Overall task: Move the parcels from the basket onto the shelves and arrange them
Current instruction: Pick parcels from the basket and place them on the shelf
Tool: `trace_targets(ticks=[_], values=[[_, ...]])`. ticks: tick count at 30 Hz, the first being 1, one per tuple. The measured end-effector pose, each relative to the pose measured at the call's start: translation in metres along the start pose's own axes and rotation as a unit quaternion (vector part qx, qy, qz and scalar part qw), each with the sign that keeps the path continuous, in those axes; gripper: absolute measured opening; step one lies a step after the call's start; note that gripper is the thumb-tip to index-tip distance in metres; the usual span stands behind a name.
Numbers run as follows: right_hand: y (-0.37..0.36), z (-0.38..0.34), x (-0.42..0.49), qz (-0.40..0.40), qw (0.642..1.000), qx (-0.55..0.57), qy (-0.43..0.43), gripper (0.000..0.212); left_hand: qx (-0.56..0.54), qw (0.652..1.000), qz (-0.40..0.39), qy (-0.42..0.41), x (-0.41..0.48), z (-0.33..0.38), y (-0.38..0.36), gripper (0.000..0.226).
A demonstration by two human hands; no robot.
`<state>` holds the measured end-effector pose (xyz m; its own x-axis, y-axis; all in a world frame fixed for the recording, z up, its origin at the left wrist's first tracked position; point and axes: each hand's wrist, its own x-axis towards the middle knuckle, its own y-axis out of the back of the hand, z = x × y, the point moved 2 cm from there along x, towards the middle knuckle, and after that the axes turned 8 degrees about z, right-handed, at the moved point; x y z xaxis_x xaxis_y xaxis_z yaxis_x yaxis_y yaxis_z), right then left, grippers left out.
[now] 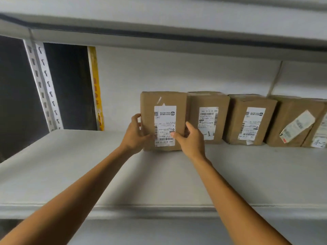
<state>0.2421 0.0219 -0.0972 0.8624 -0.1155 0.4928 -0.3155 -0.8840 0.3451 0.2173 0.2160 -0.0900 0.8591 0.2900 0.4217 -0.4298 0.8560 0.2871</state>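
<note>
Gripped at both edges by left hand (136, 132) and right hand (192, 138), upright parcel (165, 101) could be toppled forward if released leaning.

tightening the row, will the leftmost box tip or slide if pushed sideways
The leftmost box stands upright on a smooth shelf, so a low push probably slides it; a high one might tip it. Its squared cardboard looks stiff.
</note>
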Motion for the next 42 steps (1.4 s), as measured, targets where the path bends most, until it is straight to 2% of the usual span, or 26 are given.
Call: trace_targets(ticks=[3,6,9,13,16,18,21,22,24,27,30,37,42], values=[[-0.014,0.004,0.006,0.039,0.997,-0.066,-0.002,0.023,0.018,1.0,-0.004,-0.007,0.012,-0.012,-0.007,0.098],[-0.028,0.009,0.014,0.068,0.99,-0.119,-0.029,0.025,0.053,0.998,-0.006,-0.017,0.025,-0.022,-0.01,0.097],[-0.038,0.011,0.021,0.085,0.988,-0.123,-0.046,0.023,0.063,0.998,-0.019,-0.02,0.038,-0.026,-0.012,0.095],[-0.046,0.011,0.028,0.096,0.987,-0.127,-0.033,0.021,0.056,0.998,-0.016,-0.01,0.051,-0.038,-0.012,0.08],[-0.048,0.015,0.029,0.102,0.986,-0.123,-0.045,0.035,0.057,0.998,-0.011,-0.011,0.055,-0.042,-0.013,0.077],[-0.047,0.017,0.027,0.085,0.987,-0.117,-0.063,0.041,0.062,0.998,-0.009,-0.008,0.055,-0.043,-0.014,0.075],[-0.043,0.018,0.018,0.016,0.993,-0.087,-0.079,0.014,0.094,0.995,-0.022,0.008,0.048,-0.043,-0.013,0.076],[-0.04,0.017,0.014,-0.003,0.994,-0.079,-0.073,0.012,0.096,0.995,-0.033,0.019,0.042,-0.044,-0.012,0.078],[-0.029,0.017,0.004,-0.018,0.995,-0.087,-0.054,0.019,0.104,0.993,-0.055,0.031,0.027,-0.045,-0.01,0.078],[-0.005,0.021,-0.011,-0.013,0.991,-0.122,-0.056,0.037,0.166,0.983,-0.08,0.006,0.004,-0.042,-0.007,0.073],[0.022,0.025,-0.025,-0.053,0.988,-0.139,-0.043,0.044,0.222,0.97,-0.103,-0.01,-0.016,-0.027,-0.006,0.07],[0.1,0.025,-0.065,-0.117,0.977,-0.178,-0.005,0.074,0.309,0.927,-0.181,-0.108,-0.078,0.035,-0.036,0.06],[0.18,0.034,-0.093,-0.126,0.973,-0.192,-0.011,0.082,0.36,0.891,-0.228,-0.157,-0.122,0.079,-0.075,0.065]])
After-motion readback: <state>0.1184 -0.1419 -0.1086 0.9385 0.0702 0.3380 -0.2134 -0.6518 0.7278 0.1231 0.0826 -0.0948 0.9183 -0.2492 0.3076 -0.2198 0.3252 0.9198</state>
